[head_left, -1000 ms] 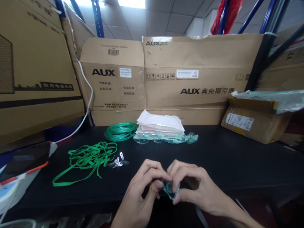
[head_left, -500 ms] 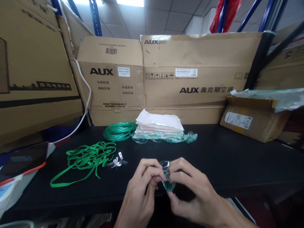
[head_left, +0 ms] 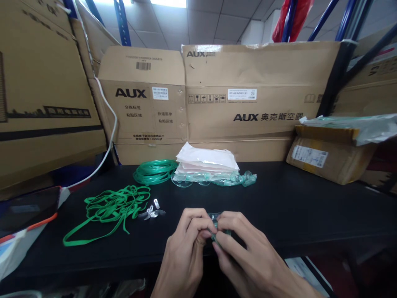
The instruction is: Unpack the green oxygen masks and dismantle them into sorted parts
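Note:
Between my fingertips is a clear green plastic mask (head_left: 214, 215), mostly covered by both hands above the front of the black table. My left hand (head_left: 190, 244) pinches its left side. Closed on the right side, my right hand (head_left: 245, 244) has its thumb and index finger near the lower rim. Over to the left lie a tangle of green elastic straps (head_left: 116, 207) and several small metal nose clips (head_left: 151, 211).
A coil of green tubing (head_left: 153, 171) sits beside a stack of white packets (head_left: 206, 159) and bagged clear green pieces (head_left: 223, 179). Cardboard boxes (head_left: 248, 78) wall the back. An opened carton (head_left: 322, 155) stands right; a phone (head_left: 32, 209) lies left.
My right fingers have shifted left and closed further over the mask, so less of it shows. My left hand keeps its pinch. The view has moved slightly.

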The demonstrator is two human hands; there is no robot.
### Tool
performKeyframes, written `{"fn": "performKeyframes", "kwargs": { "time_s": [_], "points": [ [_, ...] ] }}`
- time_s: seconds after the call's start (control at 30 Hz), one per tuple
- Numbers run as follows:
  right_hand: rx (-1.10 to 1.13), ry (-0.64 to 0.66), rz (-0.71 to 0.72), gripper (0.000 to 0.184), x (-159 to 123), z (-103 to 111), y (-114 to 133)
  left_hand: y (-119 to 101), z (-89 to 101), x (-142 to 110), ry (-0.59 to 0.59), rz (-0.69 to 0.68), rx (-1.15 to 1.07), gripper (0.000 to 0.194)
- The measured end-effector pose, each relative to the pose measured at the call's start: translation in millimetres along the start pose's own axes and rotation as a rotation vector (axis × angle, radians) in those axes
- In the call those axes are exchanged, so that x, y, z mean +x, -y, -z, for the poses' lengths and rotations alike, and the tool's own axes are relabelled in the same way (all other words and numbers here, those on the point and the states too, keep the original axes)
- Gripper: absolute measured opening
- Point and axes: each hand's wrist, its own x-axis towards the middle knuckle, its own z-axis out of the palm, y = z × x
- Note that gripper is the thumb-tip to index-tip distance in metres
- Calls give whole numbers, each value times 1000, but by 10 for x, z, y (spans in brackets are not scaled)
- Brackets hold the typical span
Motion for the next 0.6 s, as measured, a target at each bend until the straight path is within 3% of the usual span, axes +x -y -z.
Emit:
{"fn": "performKeyframes", "kwargs": {
  "time_s": [0.6],
  "points": [
    [141,219,-74,19,-10,78,-41,24,38,-2,32,54,-29,28]
  ]
}}
